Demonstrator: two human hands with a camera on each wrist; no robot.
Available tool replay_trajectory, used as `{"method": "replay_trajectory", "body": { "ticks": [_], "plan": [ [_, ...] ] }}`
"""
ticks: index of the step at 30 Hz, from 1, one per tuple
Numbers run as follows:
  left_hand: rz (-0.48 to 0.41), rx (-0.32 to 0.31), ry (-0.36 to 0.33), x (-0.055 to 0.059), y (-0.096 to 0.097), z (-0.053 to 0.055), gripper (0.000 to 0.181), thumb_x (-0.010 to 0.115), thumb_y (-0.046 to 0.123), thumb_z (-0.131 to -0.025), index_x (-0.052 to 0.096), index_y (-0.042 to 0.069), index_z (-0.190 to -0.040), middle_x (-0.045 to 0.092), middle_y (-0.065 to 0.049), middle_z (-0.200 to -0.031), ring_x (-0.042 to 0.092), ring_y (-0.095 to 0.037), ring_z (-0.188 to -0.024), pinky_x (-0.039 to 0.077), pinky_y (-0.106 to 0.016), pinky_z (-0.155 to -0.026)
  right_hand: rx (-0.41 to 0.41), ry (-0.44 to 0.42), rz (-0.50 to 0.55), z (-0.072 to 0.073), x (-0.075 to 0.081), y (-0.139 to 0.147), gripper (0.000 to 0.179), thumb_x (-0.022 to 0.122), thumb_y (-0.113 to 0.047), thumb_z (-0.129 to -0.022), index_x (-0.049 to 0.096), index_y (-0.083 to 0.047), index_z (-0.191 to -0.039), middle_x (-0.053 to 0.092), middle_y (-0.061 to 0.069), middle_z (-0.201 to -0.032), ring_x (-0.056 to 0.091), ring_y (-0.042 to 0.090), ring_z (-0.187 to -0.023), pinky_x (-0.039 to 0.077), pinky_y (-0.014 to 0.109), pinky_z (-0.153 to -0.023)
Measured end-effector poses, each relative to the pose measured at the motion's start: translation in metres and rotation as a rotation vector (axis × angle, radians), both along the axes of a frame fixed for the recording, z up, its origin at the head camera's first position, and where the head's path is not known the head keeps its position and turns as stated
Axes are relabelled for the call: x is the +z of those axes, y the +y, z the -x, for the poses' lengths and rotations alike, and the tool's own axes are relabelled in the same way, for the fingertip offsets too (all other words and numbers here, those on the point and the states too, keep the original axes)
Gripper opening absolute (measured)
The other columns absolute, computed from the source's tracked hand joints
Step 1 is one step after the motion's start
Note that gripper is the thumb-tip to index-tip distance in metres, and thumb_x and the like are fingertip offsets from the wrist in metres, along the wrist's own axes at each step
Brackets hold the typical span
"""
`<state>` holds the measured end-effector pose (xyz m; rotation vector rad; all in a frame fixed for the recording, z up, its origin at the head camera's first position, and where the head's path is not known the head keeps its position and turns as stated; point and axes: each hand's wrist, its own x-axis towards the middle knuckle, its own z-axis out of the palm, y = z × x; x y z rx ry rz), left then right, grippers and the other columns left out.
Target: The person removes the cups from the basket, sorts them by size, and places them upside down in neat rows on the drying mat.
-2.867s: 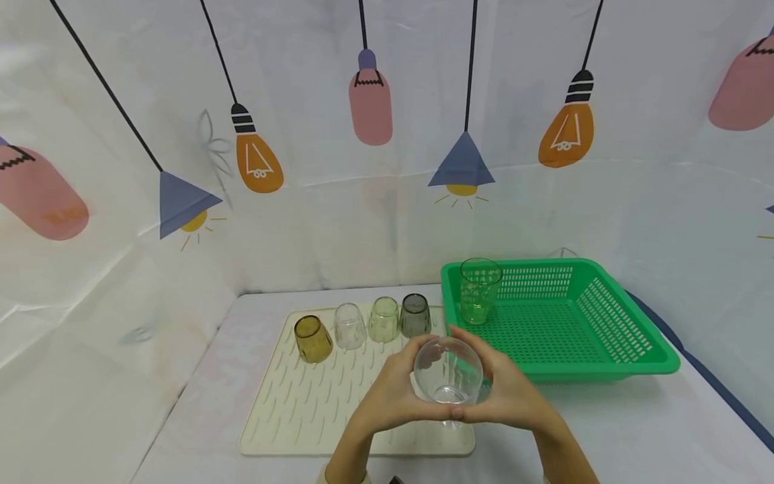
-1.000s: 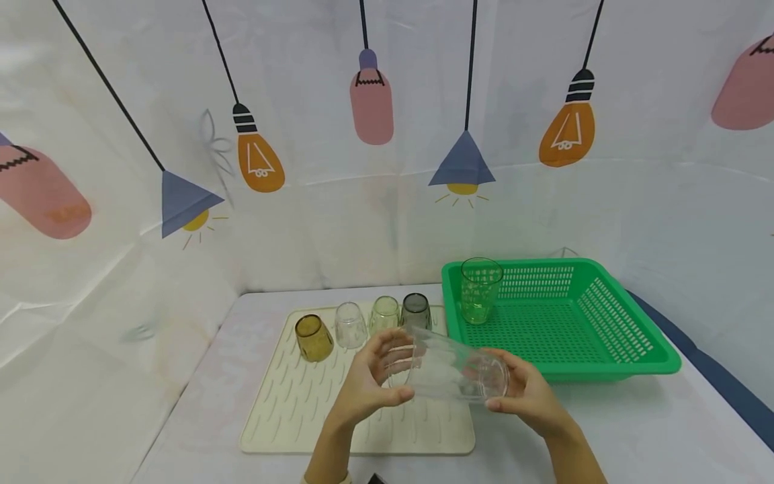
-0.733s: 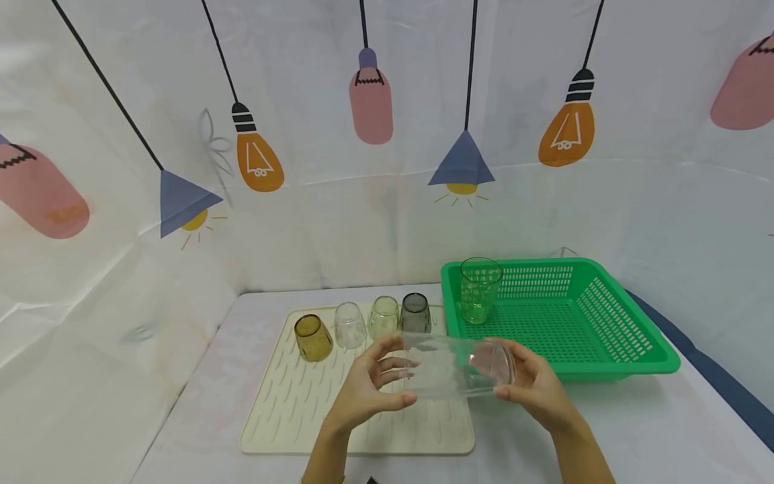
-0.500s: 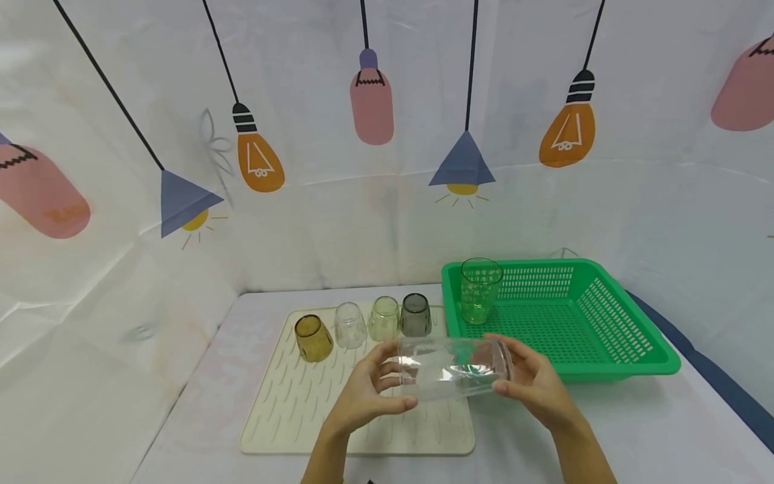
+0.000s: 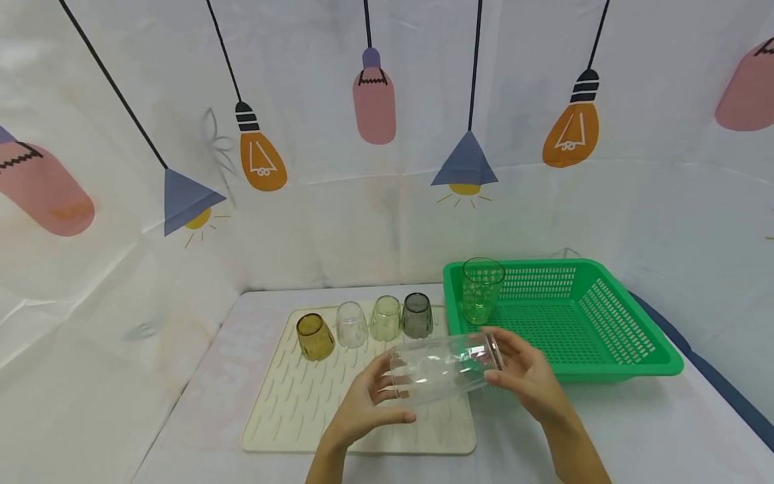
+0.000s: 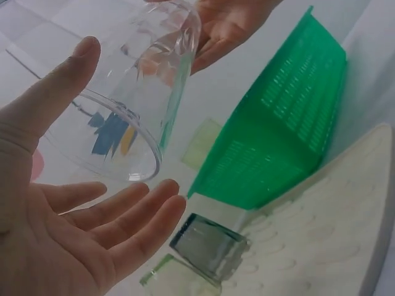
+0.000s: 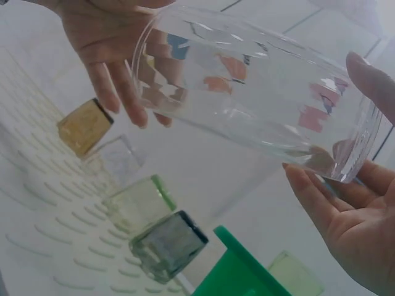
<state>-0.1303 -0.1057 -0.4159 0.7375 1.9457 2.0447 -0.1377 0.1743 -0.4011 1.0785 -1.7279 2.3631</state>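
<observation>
A clear drinking glass (image 5: pixel 444 371) is held in the air on its side over the cream mat (image 5: pixel 284 423), its mouth to the left and slightly lower than its base. My right hand (image 5: pixel 525 376) grips it by the thick base, thumb on one side and fingers on the other, as the right wrist view also shows. At the mouth end, my left hand (image 5: pixel 363 410) is spread with thumb and fingers apart. In the left wrist view the left fingertips (image 6: pixel 162 188) lie just below the rim, the thumb beside it.
Behind the hands on the mat stand small glasses: amber (image 5: pixel 315 337), clear (image 5: pixel 352 325), pale green (image 5: pixel 385 318) and grey (image 5: pixel 417 316). To the right is a green slotted basket (image 5: pixel 611 368) with a tall glass (image 5: pixel 482 289) in its left corner. A printed curtain (image 5: pixel 387 222) hangs behind.
The glass, earlier facing mouth-up between both hands, has been turned onto its side. My right hand moved to its base and the left spread at its mouth. Lately its mouth end has dipped.
</observation>
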Motion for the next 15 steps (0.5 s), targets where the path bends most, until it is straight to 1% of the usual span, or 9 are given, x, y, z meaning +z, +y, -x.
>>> {"method": "replay_trajectory", "body": {
  "ticks": [2,5,8,12,13,15],
  "plan": [
    [0.049,0.058,0.017,-0.005,-0.005,-0.003,0.083,0.075,0.008,-0.069,0.026,0.006,-0.137,0.042,-0.02,-0.129,0.051,-0.033,-0.107,0.048,-0.036,-0.084,-0.007,0.003,-0.008,0.002,0.0,-0.002,0.052,0.051,0.017,-0.079,0.034,0.009,-0.128,0.049,0.012,-0.124,0.05,0.018,-0.111,0.046,0.026,-0.087],
    [0.149,0.19,0.043,-0.015,-0.015,-0.009,0.082,0.076,0.014,-0.069,0.029,0.007,-0.136,0.047,-0.018,-0.124,0.053,-0.034,-0.103,0.049,-0.038,-0.081,-0.031,0.001,-0.019,0.004,0.0,-0.005,0.052,0.052,0.017,-0.079,0.034,0.01,-0.127,0.05,0.013,-0.122,0.052,0.02,-0.109,0.047,0.027,-0.086],
    [0.284,0.368,0.083,-0.027,-0.028,-0.013,0.08,0.077,0.023,-0.068,0.035,0.007,-0.133,0.05,-0.016,-0.12,0.054,-0.035,-0.1,0.051,-0.036,-0.077,-0.062,-0.011,-0.03,0.005,-0.001,-0.008,0.051,0.052,0.016,-0.079,0.033,0.012,-0.126,0.05,0.013,-0.121,0.053,0.023,-0.108,0.048,0.027,-0.084],
    [0.48,0.618,0.141,-0.044,-0.051,-0.018,0.079,0.079,0.03,-0.063,0.042,0.004,-0.128,0.054,-0.015,-0.116,0.056,-0.03,-0.097,0.051,-0.031,-0.07,-0.089,-0.014,-0.046,0.007,-0.002,-0.011,0.05,0.051,0.015,-0.08,0.03,0.016,-0.125,0.05,0.014,-0.119,0.053,0.026,-0.106,0.049,0.026,-0.082],
    [0.524,0.669,0.155,-0.047,-0.058,-0.019,0.079,0.079,0.03,-0.063,0.043,0.003,-0.127,0.054,-0.016,-0.116,0.056,-0.03,-0.096,0.051,-0.032,-0.069,-0.097,-0.021,-0.054,0.007,-0.001,-0.011,0.049,0.051,0.014,-0.08,0.03,0.016,-0.125,0.05,0.014,-0.119,0.053,0.026,-0.106,0.049,0.026,-0.081],
    [0.604,0.753,0.166,-0.05,-0.072,-0.022,0.08,0.079,0.03,-0.062,0.043,-0.001,-0.126,0.053,-0.018,-0.117,0.055,-0.03,-0.097,0.051,-0.036,-0.07,-0.116,-0.031,-0.07,0.008,-0.001,-0.012,0.049,0.051,0.014,-0.08,0.03,0.017,-0.124,0.05,0.014,-0.118,0.054,0.025,-0.106,0.049,0.026,-0.081]
  ]
}}
